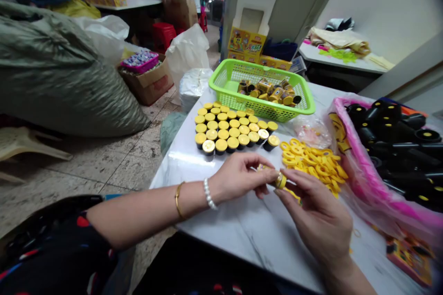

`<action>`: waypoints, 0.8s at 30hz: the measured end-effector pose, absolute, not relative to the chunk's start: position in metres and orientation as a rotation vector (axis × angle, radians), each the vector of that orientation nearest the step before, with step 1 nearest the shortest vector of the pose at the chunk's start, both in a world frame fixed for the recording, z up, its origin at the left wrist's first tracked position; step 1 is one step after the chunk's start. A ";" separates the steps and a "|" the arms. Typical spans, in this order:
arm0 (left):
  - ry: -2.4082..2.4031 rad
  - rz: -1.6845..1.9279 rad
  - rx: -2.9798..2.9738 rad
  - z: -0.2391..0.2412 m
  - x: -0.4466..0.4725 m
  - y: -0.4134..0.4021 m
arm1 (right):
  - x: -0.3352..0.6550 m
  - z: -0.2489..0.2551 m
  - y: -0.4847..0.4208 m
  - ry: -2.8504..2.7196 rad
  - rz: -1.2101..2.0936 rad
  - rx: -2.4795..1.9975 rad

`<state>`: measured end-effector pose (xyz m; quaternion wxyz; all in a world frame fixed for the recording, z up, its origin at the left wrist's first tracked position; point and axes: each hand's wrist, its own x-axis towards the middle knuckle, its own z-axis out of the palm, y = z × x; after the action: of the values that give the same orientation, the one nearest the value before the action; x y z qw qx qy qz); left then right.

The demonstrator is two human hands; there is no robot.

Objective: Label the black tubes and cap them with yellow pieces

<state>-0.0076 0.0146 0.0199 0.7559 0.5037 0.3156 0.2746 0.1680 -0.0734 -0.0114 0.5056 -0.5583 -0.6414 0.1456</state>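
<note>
Clearly, both hands meet over the white marble-patterned table point(238, 233), near its front edge. The left hand point(237, 176) pinches a small yellow cylinder point(281, 180) between thumb and fingers, while the right hand point(316, 203) grips the same piece from the other side, its thumb below and its fingertips above. Just under the right fingertips shows another yellow piece point(293, 195); whether it is held or lies on the tabletop, I cannot tell. Beyond the left hand, yellow-topped black jars point(223, 134) stand upright in close rows. Behind them sits a lime-green perforated basket point(308, 101) with jumbled printed yellow containers point(276, 94) inside. Yellow plastic rings point(304, 162) lie heaped beyond the right hand, beside a clear plastic bag point(313, 132) and a pink-rimmed bin point(341, 106) of glossy black parts point(401, 147).
</note>
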 end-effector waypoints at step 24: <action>0.535 0.425 0.953 -0.010 -0.011 0.016 | 0.165 -0.011 -0.065 -1.251 0.958 -1.387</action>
<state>-0.0106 0.0159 -0.0103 0.8330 0.4497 0.2522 0.2007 0.1646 -0.0646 -0.0107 0.4980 -0.5730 -0.5167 0.3957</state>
